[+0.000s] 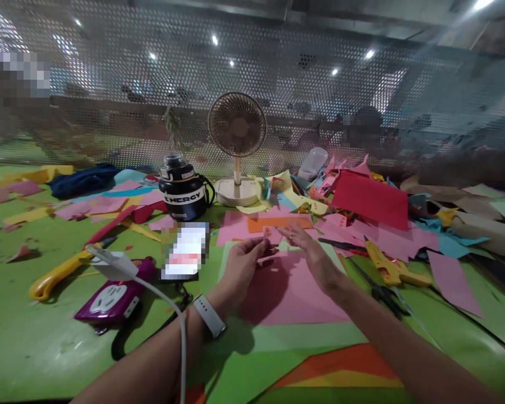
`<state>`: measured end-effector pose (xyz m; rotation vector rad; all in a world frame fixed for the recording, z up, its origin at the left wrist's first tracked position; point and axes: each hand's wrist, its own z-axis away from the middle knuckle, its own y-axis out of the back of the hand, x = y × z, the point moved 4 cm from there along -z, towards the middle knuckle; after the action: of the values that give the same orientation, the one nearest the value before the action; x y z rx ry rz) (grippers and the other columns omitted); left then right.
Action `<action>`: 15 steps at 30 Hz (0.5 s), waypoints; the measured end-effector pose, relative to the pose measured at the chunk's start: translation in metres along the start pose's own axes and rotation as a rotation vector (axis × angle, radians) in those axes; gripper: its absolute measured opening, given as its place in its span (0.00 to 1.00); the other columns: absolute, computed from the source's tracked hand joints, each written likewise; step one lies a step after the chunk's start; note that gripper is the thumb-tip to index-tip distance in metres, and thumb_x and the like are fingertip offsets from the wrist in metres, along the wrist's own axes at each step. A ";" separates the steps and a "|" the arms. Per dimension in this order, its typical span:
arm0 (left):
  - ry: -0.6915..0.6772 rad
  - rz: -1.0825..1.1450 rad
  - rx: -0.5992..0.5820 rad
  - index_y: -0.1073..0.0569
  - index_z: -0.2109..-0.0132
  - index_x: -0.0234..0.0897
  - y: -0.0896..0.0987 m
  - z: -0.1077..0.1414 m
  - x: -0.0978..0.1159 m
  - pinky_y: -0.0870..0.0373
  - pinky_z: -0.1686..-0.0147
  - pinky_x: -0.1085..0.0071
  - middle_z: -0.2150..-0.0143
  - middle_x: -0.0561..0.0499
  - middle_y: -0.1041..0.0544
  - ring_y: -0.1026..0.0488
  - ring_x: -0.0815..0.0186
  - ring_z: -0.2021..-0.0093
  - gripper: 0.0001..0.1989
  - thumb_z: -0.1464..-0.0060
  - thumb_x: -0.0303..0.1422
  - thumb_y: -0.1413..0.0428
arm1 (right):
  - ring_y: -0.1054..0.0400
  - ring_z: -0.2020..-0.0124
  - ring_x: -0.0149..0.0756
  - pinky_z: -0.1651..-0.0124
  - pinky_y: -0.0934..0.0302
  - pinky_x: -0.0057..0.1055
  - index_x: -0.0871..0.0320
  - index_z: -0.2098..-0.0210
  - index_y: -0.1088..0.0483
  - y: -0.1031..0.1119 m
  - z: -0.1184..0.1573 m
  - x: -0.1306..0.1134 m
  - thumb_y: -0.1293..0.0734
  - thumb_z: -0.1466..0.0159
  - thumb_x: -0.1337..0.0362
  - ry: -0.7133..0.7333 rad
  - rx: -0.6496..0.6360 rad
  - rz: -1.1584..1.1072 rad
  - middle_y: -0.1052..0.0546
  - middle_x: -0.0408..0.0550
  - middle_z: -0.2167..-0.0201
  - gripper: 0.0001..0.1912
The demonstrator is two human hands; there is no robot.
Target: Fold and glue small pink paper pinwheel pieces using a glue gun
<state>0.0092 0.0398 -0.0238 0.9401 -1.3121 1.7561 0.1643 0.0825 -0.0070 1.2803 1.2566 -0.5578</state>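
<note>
My left hand [244, 259], with a grey band on its wrist, is closed in a pinch above a pink sheet [307, 297]. A small pink paper strip [267, 232] with red marks stands up at its fingertips. Across from it, my right hand [317, 255] has its fingers stretched out towards the strip, slightly apart; nothing shows in its grasp. The pink sheet lies over pale green paper [278, 338]. Just beyond the hands is an orange strip [258, 224] on more pink paper.
To the left are a phone [187, 249], a purple power bank [113, 297], a yellow-handled cutter [59, 278] and a dark bottle [183, 193]. A fan [238, 126] stands behind. At right lie a yellow glue gun [393, 266], scissors [381, 294] and paper scraps. A white cable [168, 300] crosses my left forearm.
</note>
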 end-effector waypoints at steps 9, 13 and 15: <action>-0.237 0.099 0.135 0.25 0.67 0.34 0.017 -0.011 0.023 0.28 0.62 0.67 0.68 0.48 0.21 0.23 0.62 0.63 0.14 0.60 0.37 0.33 | 0.37 0.46 0.46 0.42 0.45 0.45 0.56 0.49 0.27 -0.005 0.003 -0.011 0.45 0.33 0.57 0.219 -0.040 0.705 0.26 0.54 0.50 0.21; -0.217 0.087 0.102 0.25 0.68 0.35 0.015 -0.012 0.019 0.28 0.63 0.67 0.69 0.48 0.20 0.22 0.62 0.63 0.15 0.61 0.38 0.33 | 0.45 0.37 0.53 0.37 0.51 0.50 0.63 0.41 0.34 -0.025 0.011 -0.003 0.44 0.33 0.52 0.185 -0.237 1.039 0.35 0.61 0.39 0.28; -0.218 0.088 0.091 0.25 0.68 0.35 0.014 -0.012 0.017 0.28 0.63 0.68 0.69 0.48 0.20 0.22 0.62 0.63 0.14 0.61 0.38 0.34 | 0.47 0.36 0.54 0.36 0.55 0.50 0.64 0.42 0.34 -0.029 0.012 -0.001 0.43 0.33 0.52 0.183 -0.259 1.079 0.36 0.61 0.38 0.28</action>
<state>-0.0126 0.0505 -0.0176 1.1682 -1.4396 1.8336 0.1429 0.0627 -0.0196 1.5713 0.5832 0.4857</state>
